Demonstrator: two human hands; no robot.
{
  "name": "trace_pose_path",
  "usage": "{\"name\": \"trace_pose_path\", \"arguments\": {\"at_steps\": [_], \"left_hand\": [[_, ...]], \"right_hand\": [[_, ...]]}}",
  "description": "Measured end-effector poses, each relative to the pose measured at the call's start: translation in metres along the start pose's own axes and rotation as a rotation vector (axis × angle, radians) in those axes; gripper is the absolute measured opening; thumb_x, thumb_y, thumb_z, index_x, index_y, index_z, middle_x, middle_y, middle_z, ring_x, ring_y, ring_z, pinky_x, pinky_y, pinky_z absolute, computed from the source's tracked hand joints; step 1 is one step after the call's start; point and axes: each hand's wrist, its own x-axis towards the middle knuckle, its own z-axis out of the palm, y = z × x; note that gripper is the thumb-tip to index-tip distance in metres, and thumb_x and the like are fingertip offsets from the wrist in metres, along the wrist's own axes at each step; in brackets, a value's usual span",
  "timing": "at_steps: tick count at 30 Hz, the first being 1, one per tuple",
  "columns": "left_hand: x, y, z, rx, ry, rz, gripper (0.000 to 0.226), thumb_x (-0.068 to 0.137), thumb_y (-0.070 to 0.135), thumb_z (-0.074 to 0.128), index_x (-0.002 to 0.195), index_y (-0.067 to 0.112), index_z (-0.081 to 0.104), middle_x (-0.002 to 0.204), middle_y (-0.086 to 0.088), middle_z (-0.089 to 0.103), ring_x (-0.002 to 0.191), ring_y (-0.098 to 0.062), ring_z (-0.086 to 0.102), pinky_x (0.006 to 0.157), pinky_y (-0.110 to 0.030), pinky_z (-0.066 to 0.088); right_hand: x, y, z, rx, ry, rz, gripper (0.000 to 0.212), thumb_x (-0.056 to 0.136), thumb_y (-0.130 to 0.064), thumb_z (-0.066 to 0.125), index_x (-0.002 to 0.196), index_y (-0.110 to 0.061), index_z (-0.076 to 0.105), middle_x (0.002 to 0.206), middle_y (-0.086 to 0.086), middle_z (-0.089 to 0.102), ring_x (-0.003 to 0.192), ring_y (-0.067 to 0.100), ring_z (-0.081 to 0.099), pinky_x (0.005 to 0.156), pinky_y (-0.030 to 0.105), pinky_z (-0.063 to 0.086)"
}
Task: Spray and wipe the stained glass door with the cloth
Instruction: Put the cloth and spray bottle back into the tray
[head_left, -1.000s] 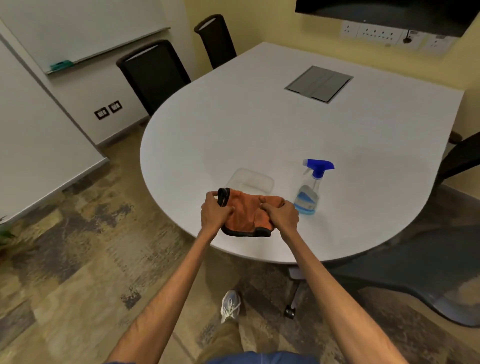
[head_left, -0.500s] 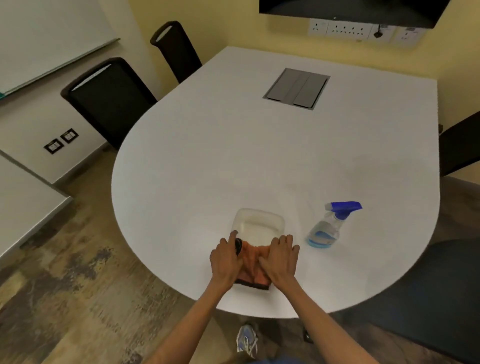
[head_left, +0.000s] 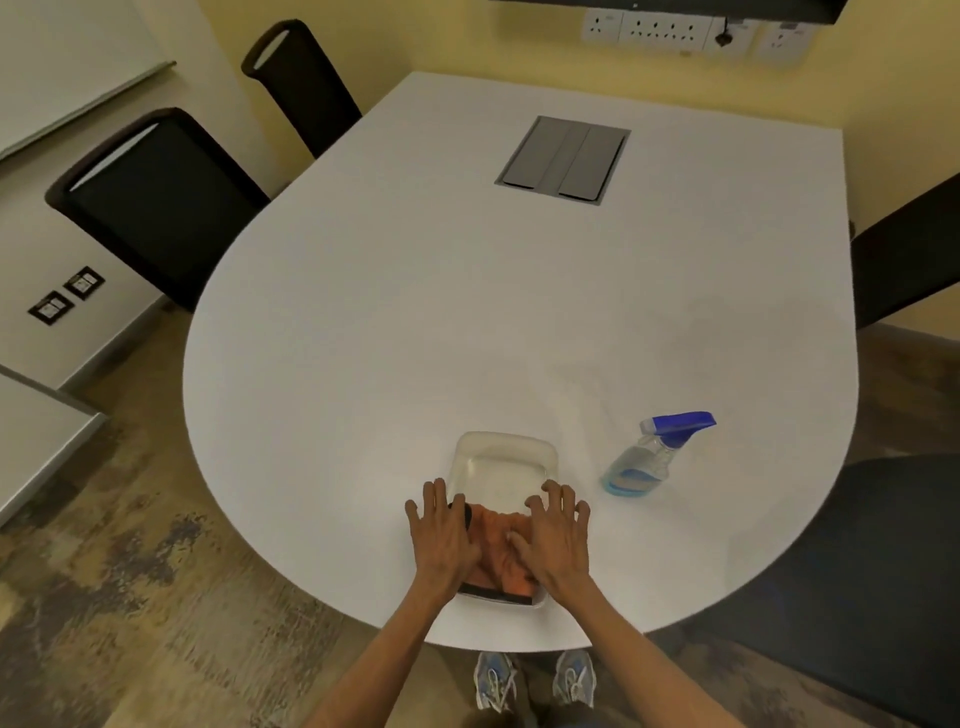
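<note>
An orange cloth with black trim (head_left: 501, 564) is seen in a clear plastic tray (head_left: 503, 451); a blue-capped clear spray bottle (head_left: 653, 460) on a white tabletop (head_left: 415, 322).

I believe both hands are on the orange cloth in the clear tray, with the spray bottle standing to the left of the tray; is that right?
Not quite: in the head view the spray bottle stands to the right of the clear tray, not the left. Both the left hand and right hand are on the orange cloth in it.
</note>
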Motion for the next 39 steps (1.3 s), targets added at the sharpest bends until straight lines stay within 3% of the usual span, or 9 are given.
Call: {"name": "trace_pose_path", "arguments": {"at_steps": [4,8,11,16,19,26,32,36,39], "left_hand": [[-0.001,0.014,-0.005,-0.091,0.095,0.028,0.063,0.083,0.052,0.049,0.14,0.026,0.045,0.151,-0.012,0.032,0.143,-0.03,0.024,0.112,-0.049,0.022],[-0.001,0.048,-0.011,-0.255,0.285,0.136,0.034,0.081,0.032,0.063,0.112,0.02,0.065,0.125,-0.007,0.054,0.125,-0.027,0.046,0.102,-0.043,0.032],[0.0,0.076,-0.021,-0.427,0.242,0.178,0.013,0.088,0.03,0.059,0.091,0.021,0.067,0.095,0.003,0.068,0.1,-0.02,0.061,0.088,-0.036,0.04],[0.001,0.112,-0.028,-0.613,0.218,0.205,0.032,0.088,0.053,0.064,0.083,0.021,0.068,0.077,0.007,0.071,0.072,-0.011,0.064,0.068,-0.026,0.047],[0.007,0.135,-0.037,-0.607,0.2,0.201,0.044,0.083,0.068,0.058,0.08,0.024,0.056,0.074,0.008,0.066,0.064,-0.009,0.059,0.059,-0.022,0.04],[0.023,0.184,-0.05,-0.754,-0.035,0.338,0.069,0.086,0.045,0.07,0.142,0.016,0.041,0.141,-0.005,0.051,0.125,-0.022,0.054,0.101,-0.036,0.05],[0.025,0.202,-0.049,-0.867,-0.075,0.339,0.045,0.098,0.03,0.057,0.138,0.011,0.047,0.137,-0.011,0.058,0.123,-0.027,0.057,0.105,-0.037,0.047],[0.028,0.196,-0.045,-0.908,-0.052,0.323,0.043,0.096,0.024,0.061,0.137,0.013,0.049,0.134,-0.008,0.059,0.12,-0.025,0.057,0.105,-0.038,0.047],[0.029,0.194,-0.045,-0.933,-0.055,0.353,0.043,0.096,0.017,0.061,0.136,0.01,0.048,0.132,-0.01,0.061,0.118,-0.026,0.059,0.104,-0.036,0.048]], "right_hand": [[-0.011,0.014,-0.008,0.348,0.339,0.033,0.034,0.093,-0.039,0.057,0.121,-0.02,0.057,0.135,0.006,0.049,0.128,0.024,0.041,0.108,0.044,0.031],[-0.017,0.035,-0.019,0.559,0.518,0.215,0.02,0.095,-0.033,0.056,0.109,-0.018,0.054,0.113,0.004,0.055,0.108,0.023,0.053,0.092,0.033,0.037],[-0.018,0.057,-0.026,0.635,0.559,0.328,0.018,0.096,-0.025,0.062,0.108,-0.015,0.053,0.111,0.006,0.055,0.104,0.024,0.057,0.091,0.034,0.039],[-0.019,0.088,-0.044,0.719,0.694,0.385,0.023,0.092,-0.017,0.068,0.107,-0.011,0.051,0.105,0.006,0.055,0.095,0.024,0.058,0.086,0.047,0.053],[-0.018,0.102,-0.06,0.817,0.742,0.345,0.04,0.088,-0.02,0.073,0.114,-0.018,0.042,0.108,0.0,0.05,0.096,0.018,0.055,0.083,0.039,0.056],[-0.002,0.111,-0.089,0.991,0.687,0.2,0.067,0.088,-0.034,0.072,0.142,-0.018,0.035,0.143,0.001,0.048,0.124,0.011,0.049,0.09,-0.002,0.037],[0.006,0.1,-0.091,1.046,0.684,0.22,0.067,0.085,-0.04,0.067,0.142,-0.018,0.04,0.131,-0.01,0.05,0.114,0.007,0.052,0.082,0.0,0.039],[0.008,0.106,-0.09,0.999,0.693,0.215,0.054,0.089,-0.025,0.072,0.135,-0.013,0.047,0.127,0.002,0.058,0.108,0.01,0.055,0.076,-0.003,0.04],[0.01,0.108,-0.093,1.009,0.662,0.204,0.051,0.087,-0.022,0.075,0.13,-0.012,0.05,0.118,-0.004,0.057,0.104,0.014,0.058,0.075,0.003,0.044]]}}
